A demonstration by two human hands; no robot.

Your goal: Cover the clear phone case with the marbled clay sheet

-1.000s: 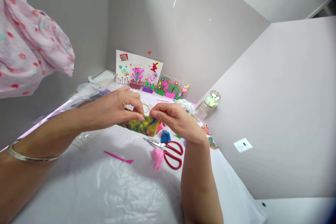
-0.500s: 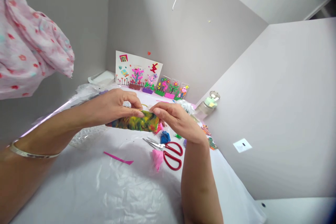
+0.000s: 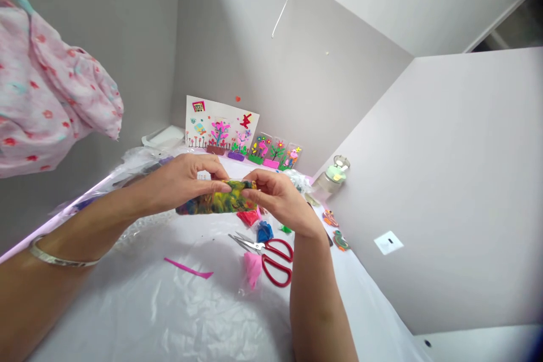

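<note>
A flat piece of marbled green, yellow and dark modelling clay [image 3: 206, 202] is held above the white-covered table between both hands. My left hand [image 3: 189, 181] is closed on its upper edge, thumb along the front face and fingers behind. Pinching the right end, my right hand [image 3: 278, 201] has its thumb on the front and its fingers over the top edge. Below it lie red-handled scissors [image 3: 258, 247], blades slightly parted, beside a pink clay packet [image 3: 253, 268]. Blue clay [image 3: 265, 232] and red clay [image 3: 247, 218] are close by. A magenta strip [image 3: 189, 268] rests farther left.
A decorated white board [image 3: 201, 119] and several clear flower panels [image 3: 277, 151] lean at the back wall. A bottle with a green lid [image 3: 335, 175] stands back right. Pink patterned cloth [image 3: 59, 90] hangs at upper left. Crumpled clear plastic lies on the left.
My right thumb has moved inward onto the front face of the clay piece, and the right fingers curl more over its edge. The view has tilted slightly, so the surroundings appear lower.
</note>
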